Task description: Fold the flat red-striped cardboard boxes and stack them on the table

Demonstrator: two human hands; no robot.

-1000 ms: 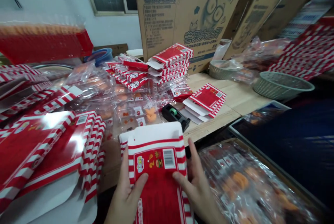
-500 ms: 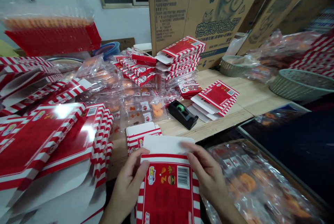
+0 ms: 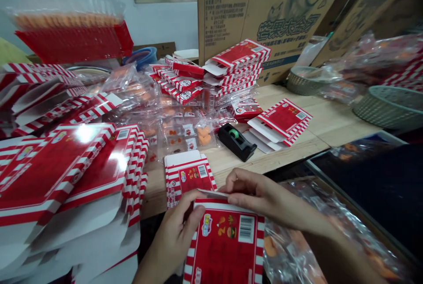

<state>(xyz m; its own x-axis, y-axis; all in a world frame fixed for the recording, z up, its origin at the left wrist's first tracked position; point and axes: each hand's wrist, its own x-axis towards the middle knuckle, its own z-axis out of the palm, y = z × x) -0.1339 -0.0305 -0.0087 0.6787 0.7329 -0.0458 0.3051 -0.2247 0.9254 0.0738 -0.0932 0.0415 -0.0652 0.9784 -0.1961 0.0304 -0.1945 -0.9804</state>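
A red-and-white striped cardboard box point(image 3: 224, 244) with a barcode and food pictures is held low in front of me. My left hand point(image 3: 180, 226) grips its upper left edge between thumb and fingers. At the top edge my right hand point(image 3: 249, 191) has its fingers bent over the end flap, which is folded partly down; some fingertips are hidden behind it. Just beyond lies another flat striped box point(image 3: 194, 173) on the table. A black tape dispenser point(image 3: 236, 143) with a green roll core stands to the right of that.
Large stacks of striped boxes point(image 3: 89, 169) fill the left side. Clear bags of orange snacks point(image 3: 178, 134) lie mid-table. More boxes point(image 3: 236, 63) are piled behind, before a tall carton point(image 3: 228, 19). Green baskets point(image 3: 390, 107) stand at right; bagged snacks point(image 3: 291, 248) lie below the table edge.
The white flap stood up before and is now bent down toward the box. My right hand has moved inward over the top edge. The camera view has shifted slightly.
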